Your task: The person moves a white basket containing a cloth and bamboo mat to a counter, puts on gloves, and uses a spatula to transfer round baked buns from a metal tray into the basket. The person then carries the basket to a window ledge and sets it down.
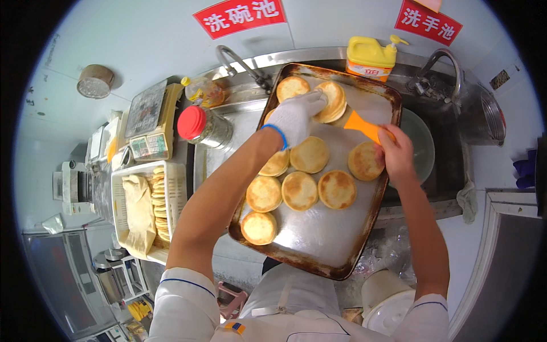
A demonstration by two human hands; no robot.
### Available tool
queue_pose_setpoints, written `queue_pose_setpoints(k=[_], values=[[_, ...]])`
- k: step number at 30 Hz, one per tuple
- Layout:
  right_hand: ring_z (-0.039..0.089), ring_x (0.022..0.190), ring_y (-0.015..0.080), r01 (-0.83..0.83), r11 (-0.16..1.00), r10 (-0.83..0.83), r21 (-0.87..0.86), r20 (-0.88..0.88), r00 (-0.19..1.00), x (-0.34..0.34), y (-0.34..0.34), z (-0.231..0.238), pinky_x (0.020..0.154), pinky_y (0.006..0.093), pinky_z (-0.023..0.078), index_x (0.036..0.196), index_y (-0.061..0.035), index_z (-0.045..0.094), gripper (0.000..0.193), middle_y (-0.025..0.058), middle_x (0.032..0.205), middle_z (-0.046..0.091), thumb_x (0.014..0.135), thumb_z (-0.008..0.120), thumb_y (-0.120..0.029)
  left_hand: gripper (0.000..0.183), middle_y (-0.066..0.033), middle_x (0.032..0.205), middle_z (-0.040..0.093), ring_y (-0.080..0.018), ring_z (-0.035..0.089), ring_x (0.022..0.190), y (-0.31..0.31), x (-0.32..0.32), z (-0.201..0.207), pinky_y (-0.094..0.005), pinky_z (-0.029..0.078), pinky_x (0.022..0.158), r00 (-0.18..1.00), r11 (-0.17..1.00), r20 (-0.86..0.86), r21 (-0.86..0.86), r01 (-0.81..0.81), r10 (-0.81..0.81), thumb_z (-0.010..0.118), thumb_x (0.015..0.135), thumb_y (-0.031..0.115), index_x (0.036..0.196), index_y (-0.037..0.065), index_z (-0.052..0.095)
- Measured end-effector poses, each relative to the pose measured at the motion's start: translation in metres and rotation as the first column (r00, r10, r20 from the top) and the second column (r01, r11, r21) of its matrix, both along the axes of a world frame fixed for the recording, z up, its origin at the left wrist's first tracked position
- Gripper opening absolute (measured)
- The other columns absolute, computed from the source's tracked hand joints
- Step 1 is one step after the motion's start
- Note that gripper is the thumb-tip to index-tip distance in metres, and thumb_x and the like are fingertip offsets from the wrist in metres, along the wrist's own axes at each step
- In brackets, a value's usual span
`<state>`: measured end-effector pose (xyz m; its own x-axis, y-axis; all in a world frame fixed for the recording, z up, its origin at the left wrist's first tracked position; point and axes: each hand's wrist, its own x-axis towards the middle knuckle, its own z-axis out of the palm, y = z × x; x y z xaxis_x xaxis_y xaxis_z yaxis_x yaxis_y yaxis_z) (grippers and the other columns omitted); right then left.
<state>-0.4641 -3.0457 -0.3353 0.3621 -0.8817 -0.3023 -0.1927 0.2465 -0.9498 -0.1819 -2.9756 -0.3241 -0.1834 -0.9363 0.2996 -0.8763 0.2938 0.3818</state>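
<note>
L hand (293,119) touches bread stack (334,101) nr tray (322,245) far edge; grip can't tell. R hand (397,153) grips orange scraper (364,127), long axis twd stack.

On my feed the scene is bright with cool white light whose source I can't see; glare whitens the lower part of the tray (327,242), while the sink (450,162) at the right sits in dim shade. I get the middle fairly crisp, but the cabinet (62,279) at far left looks soft, the door frame (480,256) bends, and black swallows the corners.
</note>
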Motion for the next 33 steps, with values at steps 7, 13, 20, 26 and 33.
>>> queue_pose_setpoints(k=[7,13,20,26,33], values=[[0.058,0.058,0.0089,0.019,0.959,-0.069,0.284,0.168,0.983,0.004,0.182,0.022,0.051,0.0257,0.046,0.130,0.0003,0.060,0.032,0.0052,0.085,0.066,0.106,0.059,-0.020,0.055,-0.0239,0.140,0.059,-0.0439,0.058,0.127,0.179,0.008,0.062,-0.0485,0.049,0.108,0.987,0.998,0.162,0.055,-0.028,0.019,0.064,0.076,-0.004,0.131,-0.001,0.058],[0.059,0.059,0.0096,0.068,0.920,-0.150,0.387,0.186,0.971,0.020,0.297,-0.010,0.051,0.0254,0.047,0.131,0.0002,0.060,0.033,0.0082,0.087,0.067,0.106,0.058,-0.021,0.047,-0.0237,0.136,0.061,-0.0410,0.059,0.127,0.268,0.025,0.034,-0.0460,0.050,0.107,0.984,0.995,0.179,0.102,-0.021,0.002,0.065,0.077,0.001,0.124,-0.002,0.064],[0.060,0.059,0.0108,0.144,0.903,-0.218,0.405,0.143,0.965,-0.010,0.375,-0.018,0.051,0.0250,0.046,0.134,-0.0017,0.058,0.032,0.0096,0.088,0.068,0.108,0.056,-0.021,0.042,-0.0214,0.129,0.064,-0.0367,0.061,0.121,0.326,0.005,0.022,-0.0452,0.048,0.105,0.985,0.998,0.164,0.050,0.040,-0.048,0.062,0.082,0.006,0.123,-0.003,0.063],[0.059,0.060,0.0096,0.310,0.899,-0.374,0.311,0.176,0.910,-0.002,0.360,-0.017,0.052,0.0254,0.047,0.133,-0.0017,0.059,0.033,0.0089,0.088,0.068,0.108,0.056,-0.022,0.042,-0.0215,0.136,0.061,-0.0374,0.059,0.125,0.270,-0.015,0.020,-0.0475,0.045,0.111,0.974,0.999,0.224,-0.025,0.030,-0.024,0.060,0.083,0.006,0.124,-0.001,0.063],[0.057,0.057,0.0098,0.378,0.855,-0.420,0.355,0.046,0.906,-0.019,0.328,-0.024,0.048,0.0272,0.045,0.132,-0.0022,0.059,0.033,0.0088,0.087,0.068,0.108,0.057,-0.024,0.041,-0.0197,0.136,0.062,-0.0373,0.059,0.127,0.213,-0.038,0.002,-0.0478,0.046,0.110,0.957,0.995,0.274,0.031,0.092,-0.097,0.061,0.083,0.004,0.124,0.003,0.064]])
